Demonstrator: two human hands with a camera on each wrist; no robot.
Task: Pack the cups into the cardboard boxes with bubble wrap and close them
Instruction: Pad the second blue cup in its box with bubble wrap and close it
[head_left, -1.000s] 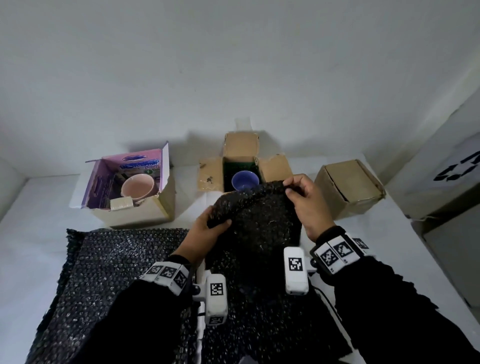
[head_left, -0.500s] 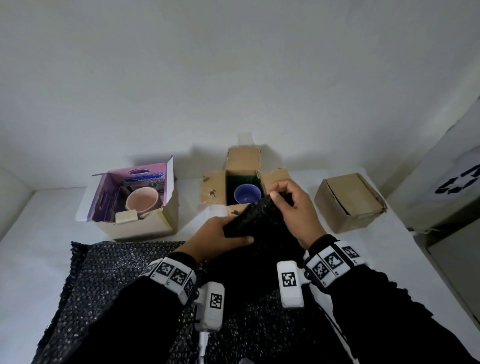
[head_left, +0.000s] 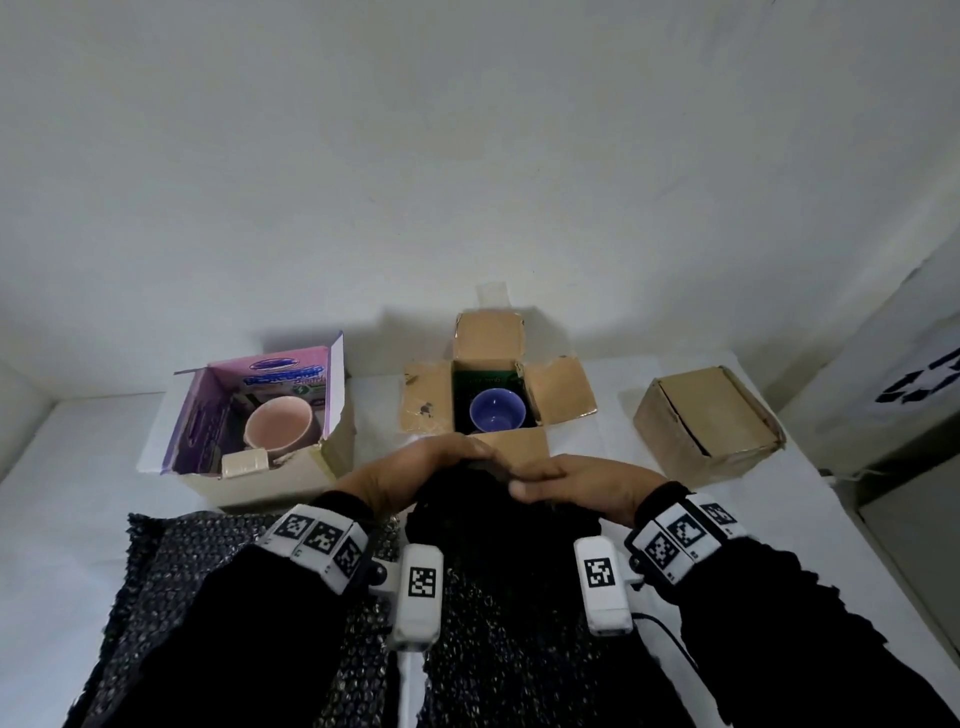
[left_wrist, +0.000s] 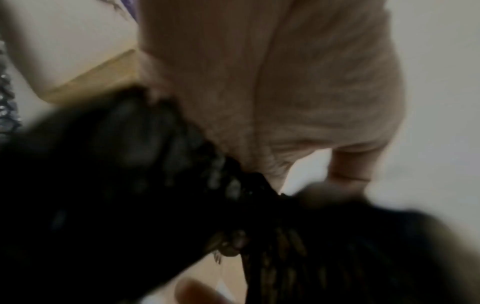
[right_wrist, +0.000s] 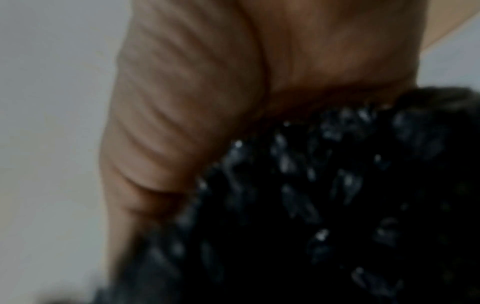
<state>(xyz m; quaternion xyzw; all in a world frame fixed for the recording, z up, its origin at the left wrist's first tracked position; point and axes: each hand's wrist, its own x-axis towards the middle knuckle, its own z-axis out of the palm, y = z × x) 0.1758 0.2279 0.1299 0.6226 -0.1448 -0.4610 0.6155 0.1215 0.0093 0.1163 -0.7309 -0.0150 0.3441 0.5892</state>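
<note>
Both hands hold a bunched piece of black bubble wrap (head_left: 488, 525) just in front of the open middle cardboard box (head_left: 563, 400). My left hand (head_left: 415, 473) curls over its top left; my right hand (head_left: 576, 483) grips its top right. The fingertips are hidden behind the wrap. A blue cup (head_left: 496, 410) sits upright inside the middle box. A pink cup (head_left: 278, 428) stands in the open purple-lined box (head_left: 260, 478) at the left. Both wrist views are blurred, showing bubble wrap (left_wrist: 155, 195) and bubble wrap (right_wrist: 324, 195) against the palms.
A shut cardboard box (head_left: 709, 423) stands at the right. A large sheet of black bubble wrap (head_left: 171, 561) lies flat on the white table (head_left: 78, 467) under my forearms. A grey bin with a recycling mark (head_left: 919, 384) stands beyond the table's right edge.
The wrap was held up as a spread sheet over the middle box; both hands have come down and together, bunching it into a wad in front of the box.
</note>
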